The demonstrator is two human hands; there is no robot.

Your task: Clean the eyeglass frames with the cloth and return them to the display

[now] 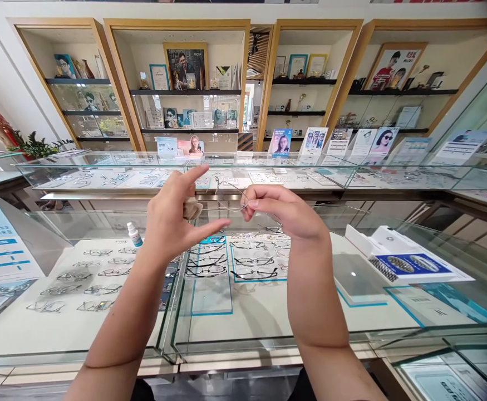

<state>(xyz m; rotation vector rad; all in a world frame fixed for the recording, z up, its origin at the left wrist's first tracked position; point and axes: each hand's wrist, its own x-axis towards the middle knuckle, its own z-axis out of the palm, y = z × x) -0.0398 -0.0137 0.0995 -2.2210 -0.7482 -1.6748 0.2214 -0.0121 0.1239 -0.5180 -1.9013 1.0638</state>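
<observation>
Glasses (231, 185) with thin, wire-like parts hang in mid-air between the person's two hands, above the glass worktop (260, 328). The right hand (287, 211) carries them: thumb and forefinger come together in a pinch on one end of the slender frame, and the rest of the pair reaches out toward the left hand. The left hand (166, 214) has its thumb and forefinger spread well apart, while its other fingers seem curled around a beige cloth (193, 209). Whether any left fingertip touches the frame cannot be told.

The pair looks very light, so a gentle pinch should be enough to carry it. Its wire is probably springy and easy to bend out of line, and any lenses would likely be slick, prone to smears and easily scratched by bare fingers. The sounder places to take hold are the bridge or the rims close to the hinges; gripping by one far end gives the frame more leverage to twist. Cloth between fingers and lens would be kinder than skin. Below, rows of spectacles (251, 260) lie in the display, and a spray bottle (134, 235) stands farther left.
</observation>
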